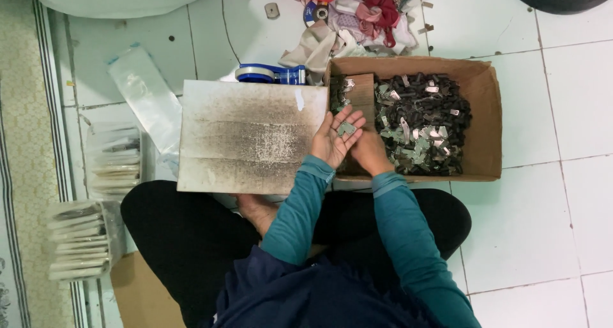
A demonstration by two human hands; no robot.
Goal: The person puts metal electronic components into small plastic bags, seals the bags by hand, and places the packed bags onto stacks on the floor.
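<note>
We hold our left hand (336,138) palm up and spread, a few small silvery metal pieces (347,128) lying loose on it, while our right hand (369,150) reaches into the brown cardboard box (483,120); its grip we cannot tell. The box looks nearly full of dark and silvery parts (423,120), and the stained grey board (249,136) on our lap lies bare, so most sorting seems left.

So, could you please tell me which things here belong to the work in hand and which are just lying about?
In use:
- left hand, palm up, holding small metal pieces
- right hand, reaching into the cardboard box
- black and silver parts in that box
- stained board on the lap

Lying about:
- tape dispenser
- cloth heap
- clear plastic bag
- bundled packets
</note>
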